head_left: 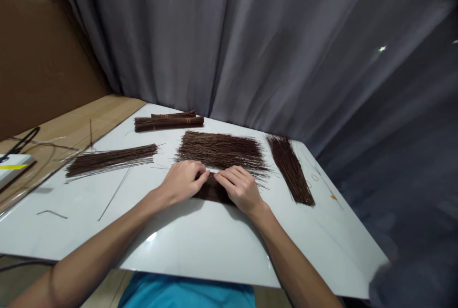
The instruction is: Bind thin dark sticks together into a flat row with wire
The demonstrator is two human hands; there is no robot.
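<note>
A small bundle of thin dark brown sticks (214, 190) lies on the white table in front of me. My left hand (184, 181) is curled over its left end, thumb and fingertips pressed together. Around the right end, my right hand (240, 187) closes the same way, its fingers bent over the sticks. Just behind both hands spreads a wide loose pile of the same sticks (223, 149), with uneven ends. My palms and fingers hide the two ends of the small bundle.
Other stick bundles lie around: one at the left (112, 160), one at the right (291, 169), and tied bundles (168, 123) at the back. Yellowish rings (315, 178) and stray sticks rest on the white table (200, 246). A grey curtain (272, 50) hangs behind; cardboard (46, 59) stands left.
</note>
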